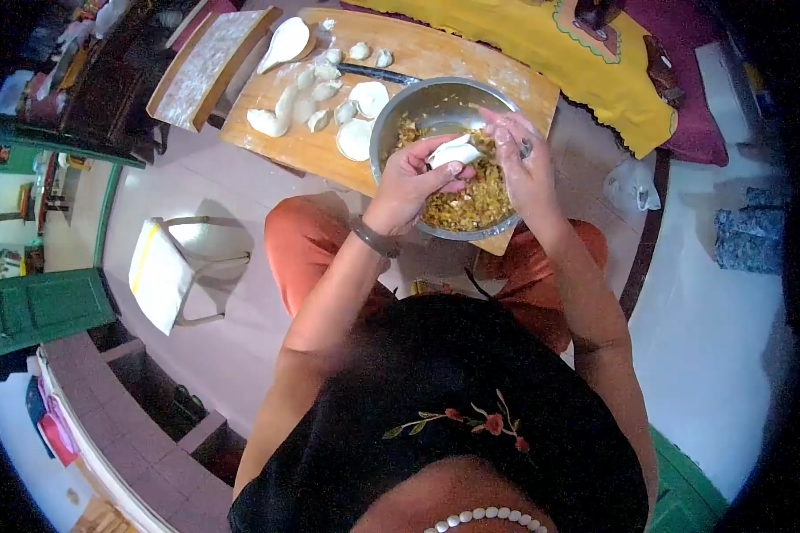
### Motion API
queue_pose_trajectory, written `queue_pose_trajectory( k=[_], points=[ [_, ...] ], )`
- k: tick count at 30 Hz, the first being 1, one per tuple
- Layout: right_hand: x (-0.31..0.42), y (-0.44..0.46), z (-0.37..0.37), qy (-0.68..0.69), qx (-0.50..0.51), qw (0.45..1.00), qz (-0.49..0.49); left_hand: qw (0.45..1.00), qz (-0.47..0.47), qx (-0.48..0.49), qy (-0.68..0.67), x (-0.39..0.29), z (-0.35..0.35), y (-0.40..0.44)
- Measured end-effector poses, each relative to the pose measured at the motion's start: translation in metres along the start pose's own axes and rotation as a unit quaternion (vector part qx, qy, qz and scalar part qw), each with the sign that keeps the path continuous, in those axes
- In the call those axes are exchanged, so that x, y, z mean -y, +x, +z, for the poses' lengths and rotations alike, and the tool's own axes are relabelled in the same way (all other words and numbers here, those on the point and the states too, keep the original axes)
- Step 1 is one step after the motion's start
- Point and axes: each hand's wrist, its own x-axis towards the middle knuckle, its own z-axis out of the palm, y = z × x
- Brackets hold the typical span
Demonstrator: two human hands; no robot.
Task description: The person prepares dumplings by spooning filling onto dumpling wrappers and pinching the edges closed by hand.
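Observation:
My left hand (411,185) is closed around a white dumpling wrapper (455,153), folded over and held above the bowl. Close beside it, my right hand (526,169) has its fingers curled; a small shiny spot shows there, but I cannot make out what it holds. Below both hands stands a metal bowl (431,98) containing chopped yellow-brown filling (471,202). Flat round wrappers (355,140) lie just left of the bowl. Several folded dumplings (326,91) are scattered farther left on the wooden board (480,55).
A large dough piece (284,44) and a dough strip (273,120) lie on the board. A long dark bar (378,74) runs partly behind the bowl. Left stands a floured wooden bench (209,71) and a chair with a white cover (160,277). A yellow cloth (507,35) hangs beyond.

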Motion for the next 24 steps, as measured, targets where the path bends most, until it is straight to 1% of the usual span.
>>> queue_pose_trajectory(
  k=[2,4,6,10,13,16,19,22,24],
  points=[
    [-0.006,-0.006,-0.001,0.060,0.006,0.995,0.083,0.999,0.002,-0.023,-0.033,0.002,0.000,-0.001],
    [-0.019,-0.009,0.006,0.056,0.011,0.996,0.061,0.997,0.007,-0.043,-0.063,0.003,-0.001,-0.001],
    [-0.019,-0.011,0.010,0.050,0.007,0.998,0.042,0.996,-0.006,-0.039,-0.077,0.004,-0.002,0.001],
    [-0.031,-0.010,0.018,0.116,0.007,0.990,0.080,0.991,-0.025,-0.050,-0.121,0.008,-0.003,0.010],
    [-0.031,-0.006,0.022,0.101,-0.011,0.992,0.080,0.990,-0.026,-0.044,-0.131,0.015,-0.008,0.019],
    [-0.038,-0.002,0.023,0.120,-0.010,0.987,0.108,0.992,-0.032,-0.031,-0.122,0.016,-0.015,0.026],
    [-0.046,0.003,0.023,0.104,0.003,0.989,0.104,0.992,-0.046,-0.042,-0.110,0.019,-0.021,0.033],
    [-0.049,0.006,0.027,0.185,0.014,0.965,0.185,0.991,-0.055,-0.053,-0.106,0.017,-0.026,0.038],
    [-0.043,0.011,0.026,0.174,-0.003,0.974,0.145,0.992,-0.055,-0.047,-0.105,0.016,-0.028,0.042]
  ],
)
